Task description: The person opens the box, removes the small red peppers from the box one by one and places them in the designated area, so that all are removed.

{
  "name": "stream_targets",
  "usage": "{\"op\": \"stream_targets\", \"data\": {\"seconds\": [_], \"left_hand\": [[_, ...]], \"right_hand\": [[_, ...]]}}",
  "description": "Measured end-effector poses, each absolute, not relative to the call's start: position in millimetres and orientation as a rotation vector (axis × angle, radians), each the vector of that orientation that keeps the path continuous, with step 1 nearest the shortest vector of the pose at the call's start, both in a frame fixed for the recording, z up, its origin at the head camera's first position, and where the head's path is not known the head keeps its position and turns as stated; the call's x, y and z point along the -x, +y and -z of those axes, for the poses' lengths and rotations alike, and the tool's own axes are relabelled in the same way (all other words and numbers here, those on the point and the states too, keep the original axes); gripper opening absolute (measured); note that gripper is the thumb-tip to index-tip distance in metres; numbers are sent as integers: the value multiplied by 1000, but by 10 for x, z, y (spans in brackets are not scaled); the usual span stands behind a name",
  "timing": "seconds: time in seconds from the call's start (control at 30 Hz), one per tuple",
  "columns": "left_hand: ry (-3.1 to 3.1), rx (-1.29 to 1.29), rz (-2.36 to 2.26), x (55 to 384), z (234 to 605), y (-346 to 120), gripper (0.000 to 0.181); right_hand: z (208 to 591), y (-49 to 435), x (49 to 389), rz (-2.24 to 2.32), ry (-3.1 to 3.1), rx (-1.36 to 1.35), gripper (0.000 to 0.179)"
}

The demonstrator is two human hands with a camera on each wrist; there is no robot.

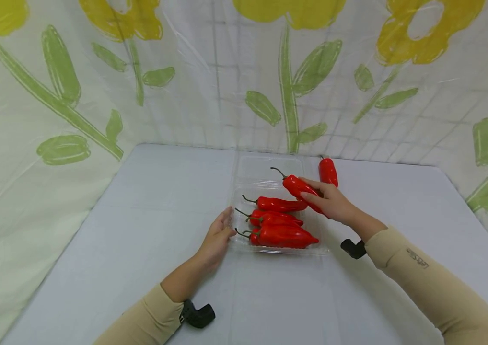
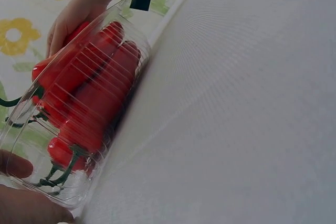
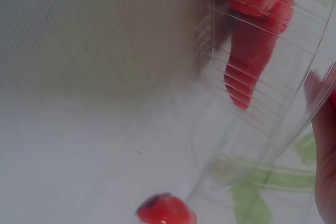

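Observation:
A clear plastic clamshell box (image 1: 311, 224) lies open on the table, several red peppers (image 1: 284, 236) with dark green stems lying side by side in its tray. My left hand (image 1: 214, 238) holds the tray's left edge; its thumb and a finger show at that end in the left wrist view. Above the tray's far right part, my right hand (image 1: 329, 201) grips another red pepper (image 1: 296, 186) by its thicker middle and lower end, stem pointing left and away. Through the clear wall (image 3: 273, 124), the right wrist view shows peppers inside.
One more red pepper (image 1: 328, 171) lies on the white table (image 1: 175, 191) beyond my right hand, near the back edge. The box's raised lid (image 1: 270, 167) extends toward the back. A flower-printed curtain (image 1: 209, 86) hangs behind and along the sides.

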State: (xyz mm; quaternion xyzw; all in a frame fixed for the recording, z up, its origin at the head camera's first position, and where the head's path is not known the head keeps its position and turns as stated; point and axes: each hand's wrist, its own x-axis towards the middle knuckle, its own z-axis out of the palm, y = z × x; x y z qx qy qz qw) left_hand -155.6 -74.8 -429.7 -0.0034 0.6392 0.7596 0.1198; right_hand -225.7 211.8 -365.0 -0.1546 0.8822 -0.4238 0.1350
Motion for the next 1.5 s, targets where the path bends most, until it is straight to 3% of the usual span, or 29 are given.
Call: {"op": "stream_targets", "data": {"seconds": [0.87,1.5], "left_hand": [[1882,33,-2191,1561,4307,-758,67],[1892,39,-2185,1568,4323,-758,67]], "right_hand": [[3808,2491,2420,1599,2568,-56,66],[3841,2893,2685,1680,2574,-278,69]]}}
